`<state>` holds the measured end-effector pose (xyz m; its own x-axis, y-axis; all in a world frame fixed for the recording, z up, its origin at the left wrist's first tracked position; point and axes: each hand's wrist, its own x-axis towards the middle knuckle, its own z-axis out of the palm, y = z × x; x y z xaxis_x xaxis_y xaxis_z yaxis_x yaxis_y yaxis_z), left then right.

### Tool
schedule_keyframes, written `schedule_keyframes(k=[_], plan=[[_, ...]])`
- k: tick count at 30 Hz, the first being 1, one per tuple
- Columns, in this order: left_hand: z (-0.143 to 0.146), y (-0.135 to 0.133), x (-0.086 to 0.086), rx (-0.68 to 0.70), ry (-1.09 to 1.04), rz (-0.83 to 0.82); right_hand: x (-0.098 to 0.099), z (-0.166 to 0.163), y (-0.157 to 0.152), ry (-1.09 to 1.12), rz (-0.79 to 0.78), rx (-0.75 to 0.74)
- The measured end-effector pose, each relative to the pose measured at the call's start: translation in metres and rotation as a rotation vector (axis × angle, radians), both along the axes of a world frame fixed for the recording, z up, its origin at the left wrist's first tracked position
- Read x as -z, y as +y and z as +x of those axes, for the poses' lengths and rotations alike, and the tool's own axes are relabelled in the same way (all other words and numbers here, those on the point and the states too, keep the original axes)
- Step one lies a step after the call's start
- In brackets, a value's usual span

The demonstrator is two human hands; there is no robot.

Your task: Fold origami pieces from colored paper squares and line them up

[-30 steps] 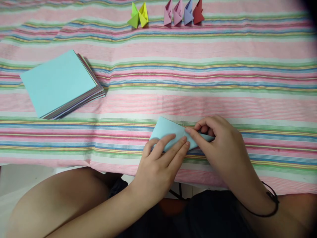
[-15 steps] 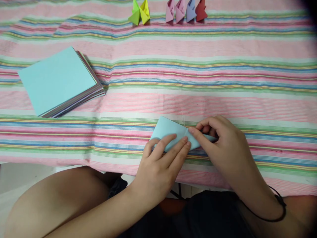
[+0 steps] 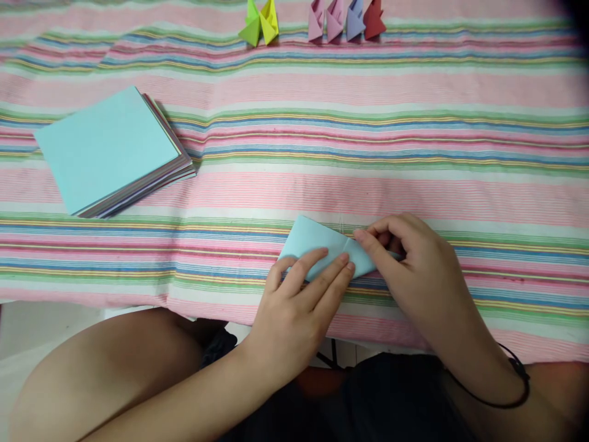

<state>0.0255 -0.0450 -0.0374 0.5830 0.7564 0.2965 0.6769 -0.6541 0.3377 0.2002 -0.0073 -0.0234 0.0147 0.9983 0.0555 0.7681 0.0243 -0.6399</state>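
Note:
A light blue sheet of origami paper (image 3: 307, 236), folded to a pointed shape, lies near the front edge of the table, with a crease across its middle. My left hand (image 3: 297, 307) rests on it with fingers spread, their tips pressing the paper flat. At the paper's upper right edge, my right hand (image 3: 411, 267) has thumb and forefinger pinched together. The right hand's curled fingers partly cover the paper's narrow right point.
A stack of coloured paper squares (image 3: 108, 150), light blue on top, sits at the left. Along the far side stand several folded paper figures, among them a yellow one (image 3: 269, 24) and a red one (image 3: 374, 21). A striped cloth (image 3: 414, 190) covers the table.
My right thumb has slid slightly up and right along the paper's edge, uncovering more of the crease. The left hand and the paper stay in place.

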Motion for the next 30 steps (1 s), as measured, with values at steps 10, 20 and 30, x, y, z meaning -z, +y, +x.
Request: schedule_keyframes(k=[10, 20, 30], plan=[[0.0, 0.001, -0.003, 0.003, 0.014, -0.004, 0.001, -0.003, 0.002, -0.091, -0.006, 0.024], [0.0, 0.002, -0.003, 0.007, 0.018, -0.012, 0.002, -0.005, 0.005, -0.093, -0.004, 0.024], [-0.001, 0.032, -0.017, -0.041, -0.189, -0.28, 0.003, -0.004, 0.003, -0.098, 0.001, 0.013]])
